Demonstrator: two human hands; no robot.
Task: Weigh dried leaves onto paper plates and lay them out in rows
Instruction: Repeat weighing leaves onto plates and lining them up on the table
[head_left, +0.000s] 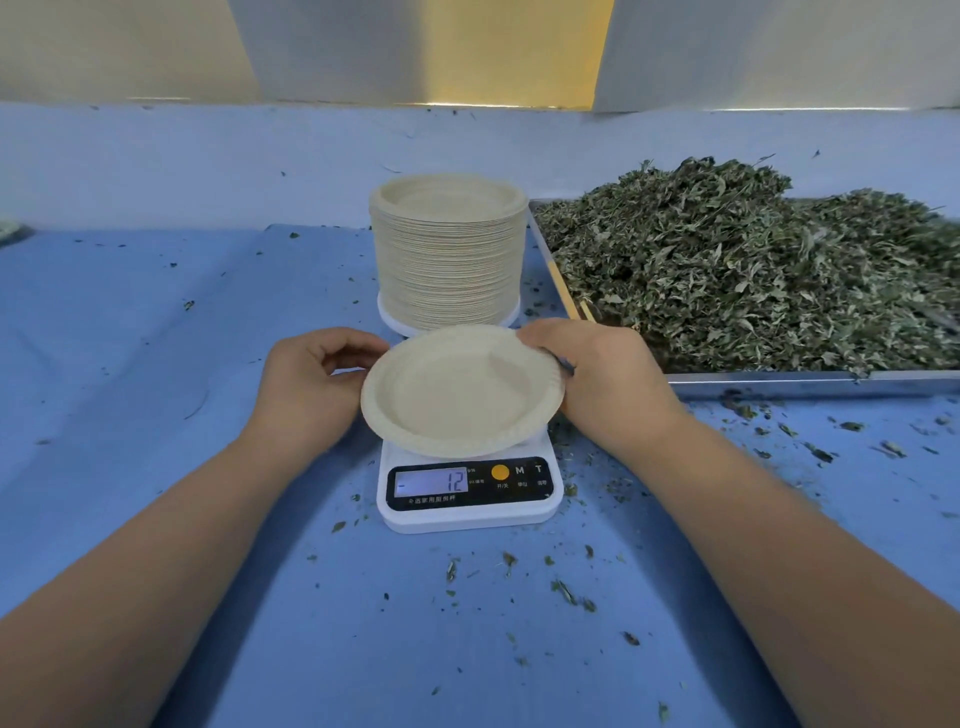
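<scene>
Head view: 2 hands hold 1 empty plate (457, 395) just over the scale (467, 514), prob. to set it down flat in the middle so the weight reads right. Right hand (602, 379) has fingers bent round the right rim, clamped on it. Left hand (306, 389) has bent fingers right at the left rim; can't tell if they grip. Stack of plates (447, 260) sits just behind the scale. Tray (810, 382) of dried leaves (753, 270) is just to the right. Both are near for a quick grab. Count: 1 plate in hand, 1 stack, 1 scale, 1 tray, 1 leaf pile.
</scene>
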